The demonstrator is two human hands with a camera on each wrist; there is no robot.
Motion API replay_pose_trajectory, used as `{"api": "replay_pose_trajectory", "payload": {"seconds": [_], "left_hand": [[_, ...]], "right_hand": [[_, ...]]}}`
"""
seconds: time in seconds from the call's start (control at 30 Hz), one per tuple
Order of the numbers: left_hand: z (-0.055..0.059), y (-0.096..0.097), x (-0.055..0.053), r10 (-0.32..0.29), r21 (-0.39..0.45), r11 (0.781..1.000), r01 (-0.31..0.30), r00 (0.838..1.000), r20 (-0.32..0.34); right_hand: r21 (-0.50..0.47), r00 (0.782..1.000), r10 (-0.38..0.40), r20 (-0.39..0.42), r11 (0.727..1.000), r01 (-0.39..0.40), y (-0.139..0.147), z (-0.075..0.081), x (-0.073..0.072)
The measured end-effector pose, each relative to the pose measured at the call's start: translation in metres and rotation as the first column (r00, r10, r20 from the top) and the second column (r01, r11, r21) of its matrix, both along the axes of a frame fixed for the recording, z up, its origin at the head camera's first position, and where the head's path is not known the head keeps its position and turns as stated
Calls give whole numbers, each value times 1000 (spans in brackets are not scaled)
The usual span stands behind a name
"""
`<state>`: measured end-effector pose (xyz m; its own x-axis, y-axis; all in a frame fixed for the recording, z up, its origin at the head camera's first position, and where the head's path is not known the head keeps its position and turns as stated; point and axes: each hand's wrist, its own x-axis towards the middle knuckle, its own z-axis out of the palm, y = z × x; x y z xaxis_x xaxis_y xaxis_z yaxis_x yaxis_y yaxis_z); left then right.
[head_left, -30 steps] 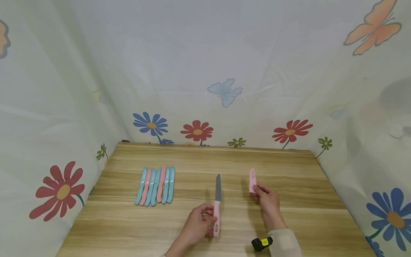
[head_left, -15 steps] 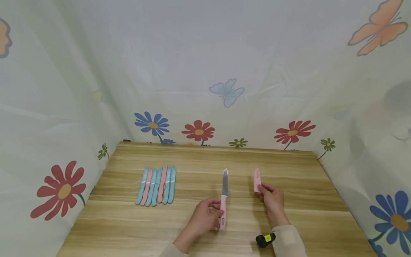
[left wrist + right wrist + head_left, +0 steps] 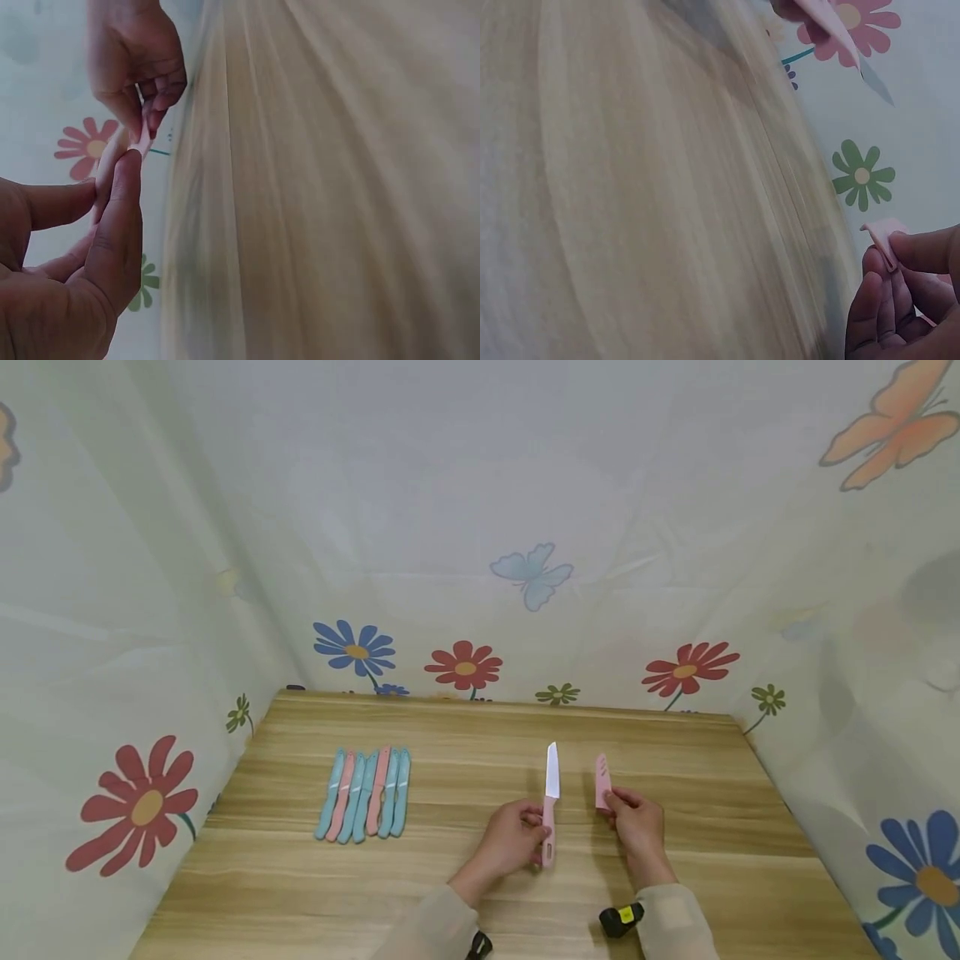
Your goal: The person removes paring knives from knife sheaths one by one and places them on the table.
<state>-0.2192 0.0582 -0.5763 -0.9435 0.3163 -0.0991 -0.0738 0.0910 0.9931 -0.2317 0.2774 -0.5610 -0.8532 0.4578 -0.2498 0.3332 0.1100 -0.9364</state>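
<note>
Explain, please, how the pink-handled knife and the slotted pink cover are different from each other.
The knife has a bright bare blade beyond its pink handle, while the cover looks pink all over, with slanted slots. The knife is longer than the cover. The left grip holds the knife by its handle, whereas the right grip pinches the cover near its lower end. Both show pink and point upward in the head view.

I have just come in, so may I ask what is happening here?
Someone's left hand holds a pink-handled knife, and the right hand pinches a pink sheath. The bare blade is apart from the sheath. To the left, seven blue and pink knives, apparently sheathed, lie in a row on the table.
</note>
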Motion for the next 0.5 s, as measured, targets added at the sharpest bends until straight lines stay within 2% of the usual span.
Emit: {"api": "replay_pose_trajectory", "payload": {"seconds": [0.17, 0.5], "left_hand": [[2, 17, -14, 24, -67, 997, -26, 999, -28], [10, 38, -39, 44, -131, 990, -44, 999, -3]], "right_hand": [[14, 1000, 7, -15, 1000, -6, 2, 2, 2], [72, 999, 39, -25, 997, -37, 1, -5, -2]]}}
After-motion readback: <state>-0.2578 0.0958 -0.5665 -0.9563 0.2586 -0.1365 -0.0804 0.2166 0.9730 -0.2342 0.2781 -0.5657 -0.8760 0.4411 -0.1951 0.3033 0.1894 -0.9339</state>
